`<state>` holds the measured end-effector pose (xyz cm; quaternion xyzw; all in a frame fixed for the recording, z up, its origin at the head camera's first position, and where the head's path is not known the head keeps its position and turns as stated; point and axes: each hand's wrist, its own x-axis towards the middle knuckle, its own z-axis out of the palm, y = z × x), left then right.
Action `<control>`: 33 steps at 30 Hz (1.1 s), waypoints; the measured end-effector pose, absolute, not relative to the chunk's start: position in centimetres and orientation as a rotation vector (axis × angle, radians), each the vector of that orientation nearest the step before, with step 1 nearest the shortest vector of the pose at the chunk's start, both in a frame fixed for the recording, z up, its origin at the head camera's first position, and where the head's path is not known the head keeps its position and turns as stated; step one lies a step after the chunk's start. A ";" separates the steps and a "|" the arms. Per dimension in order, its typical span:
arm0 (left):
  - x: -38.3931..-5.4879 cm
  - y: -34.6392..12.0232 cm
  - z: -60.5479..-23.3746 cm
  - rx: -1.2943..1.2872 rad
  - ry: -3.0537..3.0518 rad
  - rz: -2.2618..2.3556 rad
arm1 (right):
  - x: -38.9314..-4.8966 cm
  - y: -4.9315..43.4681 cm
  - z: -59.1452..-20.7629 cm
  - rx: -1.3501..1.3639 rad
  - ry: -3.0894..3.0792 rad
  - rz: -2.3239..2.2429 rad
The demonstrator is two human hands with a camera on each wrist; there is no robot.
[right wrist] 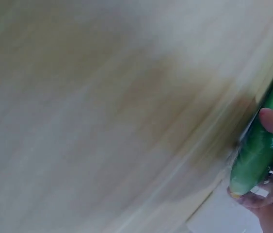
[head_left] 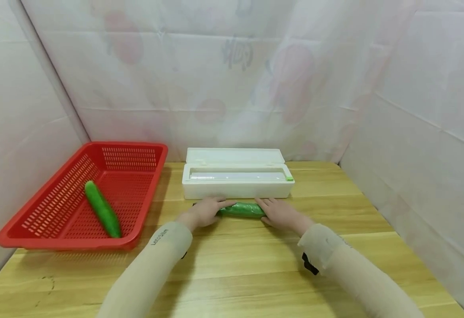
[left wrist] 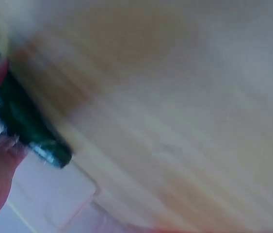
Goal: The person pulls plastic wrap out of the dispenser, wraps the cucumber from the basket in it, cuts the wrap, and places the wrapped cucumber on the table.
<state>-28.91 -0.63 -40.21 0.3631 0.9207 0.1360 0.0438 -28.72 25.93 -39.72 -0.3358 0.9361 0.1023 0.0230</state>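
A green cucumber (head_left: 241,209) in clear, shiny plastic wrap lies crosswise on the wooden table, right in front of a white wrap dispenser (head_left: 237,190). My left hand (head_left: 207,211) grips its left part, thumb on the near side and fingers on the far side. At the other end, my right hand (head_left: 281,213) holds it the same way. The left wrist view shows crinkled film at the cucumber's dark tip (left wrist: 58,156). In the right wrist view, film bunches by the cucumber's paler end (right wrist: 245,182), with fingers against it.
The dispenser's lid (head_left: 235,155) stands raised at the back, and a small green piece (head_left: 289,178) sits at its right end. To the left, a red plastic basket (head_left: 142,227) holds another cucumber (head_left: 102,210). Pale sheets (head_left: 232,88) hang around the table.
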 end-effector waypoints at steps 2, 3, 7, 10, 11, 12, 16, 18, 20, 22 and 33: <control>-28.9 -0.5 -40.7 1.085 2.843 0.406 | -28.5 25.9 -39.8 -1.012 2.915 0.251; -28.8 -0.4 -41.0 1.070 2.857 0.401 | -28.5 26.0 -39.8 -0.991 2.920 0.217; -28.6 -0.5 -42.0 1.051 2.902 0.308 | -28.6 26.0 -40.6 -0.965 2.938 0.138; -28.4 -0.7 -42.4 1.045 2.927 0.293 | -28.9 26.1 -41.3 -0.990 2.952 0.142; -28.4 -0.8 -42.5 1.039 2.929 0.289 | -29.0 26.1 -41.4 -1.005 2.953 0.134; -28.3 -0.9 -42.5 1.026 2.927 0.311 | -29.0 26.0 -41.4 -1.012 2.951 0.106; -28.6 -1.3 -42.2 0.984 2.887 0.444 | -28.6 26.1 -40.4 -0.933 2.913 -0.167; -28.8 -1.5 -41.9 0.959 2.883 0.529 | -28.2 26.2 -39.4 -0.864 2.879 -0.366; -28.9 -1.6 -41.6 0.941 2.918 0.584 | -27.9 26.3 -38.4 -0.810 2.847 -0.523; -29.0 -1.8 -41.3 0.925 2.986 0.595 | -27.8 26.4 -37.4 -0.782 2.808 -0.659; -29.0 -2.2 -39.9 0.769 3.190 0.673 | -27.5 26.3 -35.2 -0.955 2.989 -0.547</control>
